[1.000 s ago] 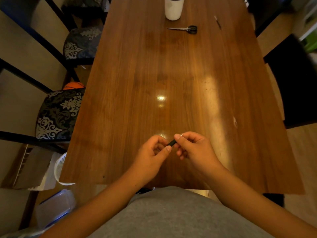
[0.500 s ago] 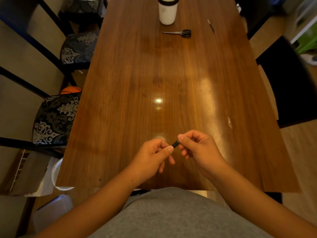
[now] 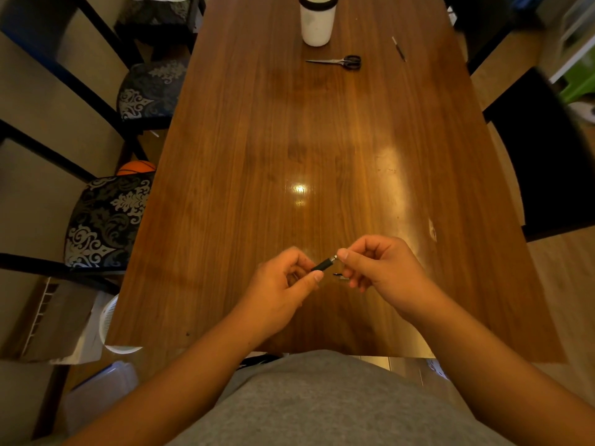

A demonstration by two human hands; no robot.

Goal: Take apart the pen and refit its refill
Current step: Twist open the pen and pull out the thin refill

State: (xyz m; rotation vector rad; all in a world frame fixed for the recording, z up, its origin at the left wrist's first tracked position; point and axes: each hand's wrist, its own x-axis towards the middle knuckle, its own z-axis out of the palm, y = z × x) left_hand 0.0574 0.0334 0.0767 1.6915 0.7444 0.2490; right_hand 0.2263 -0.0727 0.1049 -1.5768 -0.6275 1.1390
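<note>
Black pen (image 3: pixel 323 264) (silver-tipped) slants up rightward; pinched between left hand (image 3: pixel 280 284) and right hand (image 3: pixel 383 268).

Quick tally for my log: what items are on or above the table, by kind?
Pen: 1
Scissors: 1
White cup: 1
Thin dark stick: 1
Small dark piece, too small to identify: 1
Total: 5
</note>
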